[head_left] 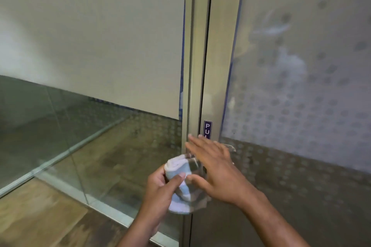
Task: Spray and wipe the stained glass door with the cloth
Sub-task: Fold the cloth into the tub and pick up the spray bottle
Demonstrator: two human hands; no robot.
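The glass door (pixel 301 86) fills the right side, frosted with a dotted pattern and marked with whitish smears near its upper middle. Its pale metal frame (pixel 218 66) carries a purple PULL sticker (pixel 207 127). Low in the centre, my left hand (pixel 162 188) grips a bunched white and pale blue cloth (pixel 181 182). My right hand (pixel 214 164) hovers just over the cloth with fingers spread flat, its thumb touching the fabric. The right hand covers most of the door handle (pixel 230 147). No spray bottle is in view.
A fixed glass panel (pixel 90 46) stands to the left, frosted above and clear below. Through its clear part I see a tiled floor (pixel 120 146) and a metal bottom rail (pixel 60 184). Wood-toned floor (pixel 40 216) lies at the bottom left.
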